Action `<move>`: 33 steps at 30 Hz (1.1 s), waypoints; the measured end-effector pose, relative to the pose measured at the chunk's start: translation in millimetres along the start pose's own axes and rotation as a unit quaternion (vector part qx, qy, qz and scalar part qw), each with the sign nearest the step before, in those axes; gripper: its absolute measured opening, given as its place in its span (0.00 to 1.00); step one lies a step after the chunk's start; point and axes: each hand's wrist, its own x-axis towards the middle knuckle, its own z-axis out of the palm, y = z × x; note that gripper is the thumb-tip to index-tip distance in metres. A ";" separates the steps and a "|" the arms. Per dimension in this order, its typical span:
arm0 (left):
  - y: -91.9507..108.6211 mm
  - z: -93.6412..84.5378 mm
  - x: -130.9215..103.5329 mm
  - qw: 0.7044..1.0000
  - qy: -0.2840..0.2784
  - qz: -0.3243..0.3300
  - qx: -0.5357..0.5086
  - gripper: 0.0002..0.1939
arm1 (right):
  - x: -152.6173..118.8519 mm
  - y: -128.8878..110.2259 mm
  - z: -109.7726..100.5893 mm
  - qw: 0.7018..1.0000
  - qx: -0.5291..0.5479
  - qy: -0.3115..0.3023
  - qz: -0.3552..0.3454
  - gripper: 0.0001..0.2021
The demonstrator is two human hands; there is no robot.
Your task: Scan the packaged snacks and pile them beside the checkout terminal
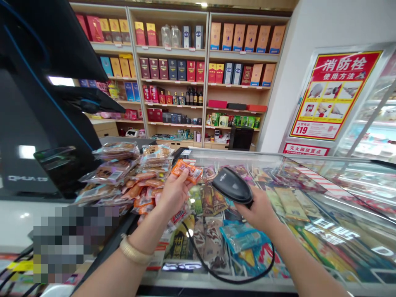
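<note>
In my left hand (pixel 175 192) is a small orange snack packet (pixel 192 172), pinched between thumb and fingers. My right hand (pixel 259 206) is wrapped round the handle of a black barcode scanner (pixel 232 185). The scanner's head points left toward the packet, with a gap between them. A black cable (pixel 213 274) loops down from the scanner and back up under my left hand. Just left of that hand lies a heap of orange sausage packets (pixel 144 194). Bagged round pastries (pixel 116 150) are piled behind and beside the heap.
Beneath both hands is a glass-topped freezer (pixel 213 154) full of wrapped ice creams. A dark checkout terminal (pixel 40 123) stands at the left. Shelves of boxed bottles (pixel 185 51) line the back; a red and yellow fire-hydrant poster (pixel 335 95) hangs at the right.
</note>
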 end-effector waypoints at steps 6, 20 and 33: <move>-2.8 2.5 -3.2 1.000 -0.015 -0.012 -0.007 0.14 | -3.3 -3.9 7.5 0.998 -0.023 -0.063 -0.020 0.07; -8.7 2.0 -2.8 1.000 -0.024 -0.018 -0.005 0.14 | -3.7 -3.6 9.4 0.995 -0.017 -0.095 -0.014 0.09; 0.9 -1.3 -13.7 0.832 -0.010 0.297 0.468 0.17 | -3.7 6.6 5.0 0.998 -0.046 -0.022 -0.022 0.09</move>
